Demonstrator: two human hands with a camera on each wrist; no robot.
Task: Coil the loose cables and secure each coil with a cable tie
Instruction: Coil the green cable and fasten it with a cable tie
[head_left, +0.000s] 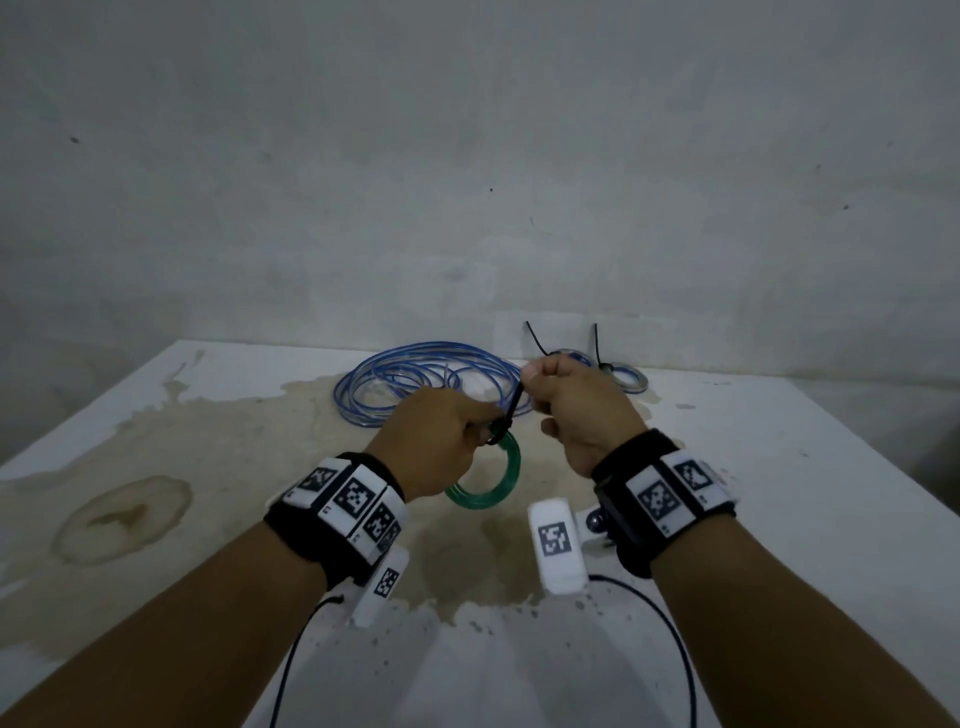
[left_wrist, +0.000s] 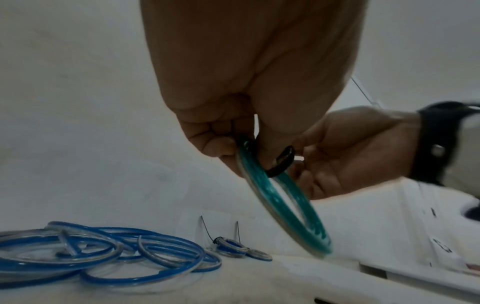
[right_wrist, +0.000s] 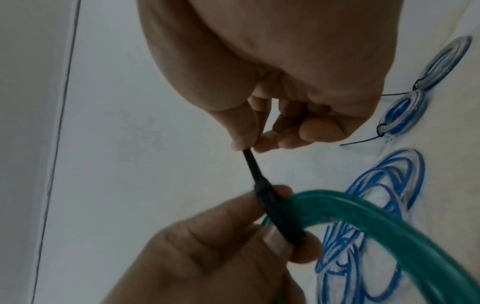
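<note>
Above the bench's middle, green coil pinched in left hand, black tie's tail pulled by right hand. Light, springy, probably slippery: best gripped beside the tie head.

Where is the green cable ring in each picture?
Head: the green coil hangs at centre, below the left hand.
Left wrist: centre right, slanting down from the fingers.
Right wrist: lower right, a thick arc.
Shared landmark: the black cable tie around it.
</note>
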